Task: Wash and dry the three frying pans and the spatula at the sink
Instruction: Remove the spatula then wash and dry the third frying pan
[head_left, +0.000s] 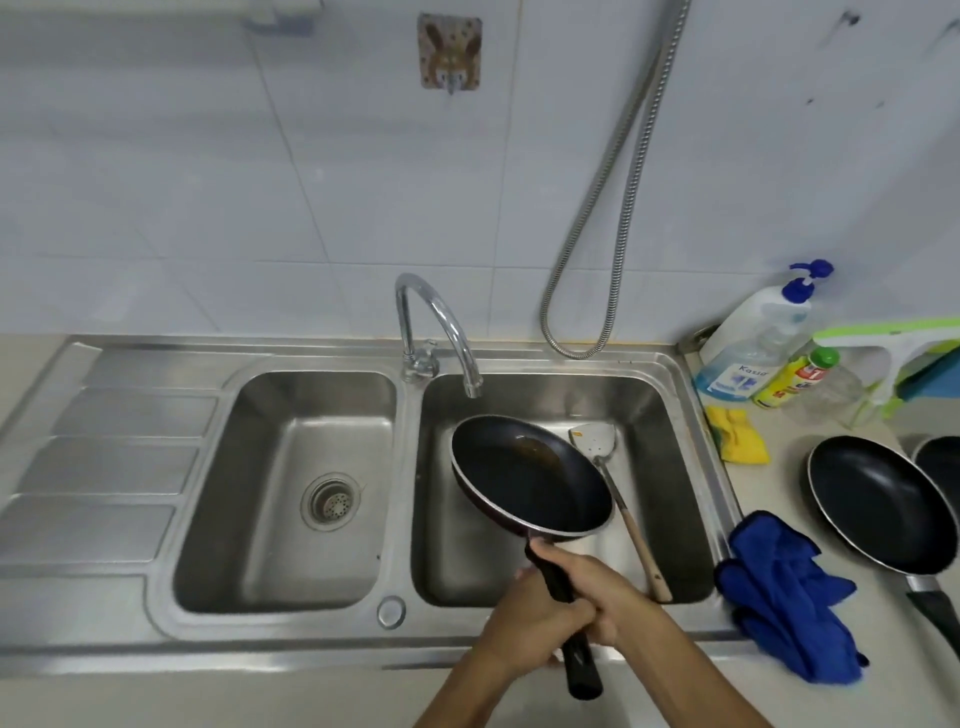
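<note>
A black frying pan with a brown greasy patch hangs tilted over the right basin of the steel sink. Both hands hold its black handle: my left hand grips it from the left, my right hand from the right. A metal spatula with a wooden handle lies in the right basin, partly behind the pan. A second black pan sits on the counter at the right, and a third pan shows only its edge at the frame border.
The chrome tap arches over the right basin, no water running. The left basin has a drain strainer. A blue cloth lies on the sink's right edge, a yellow sponge and soap bottles behind it. A metal hose hangs on the wall.
</note>
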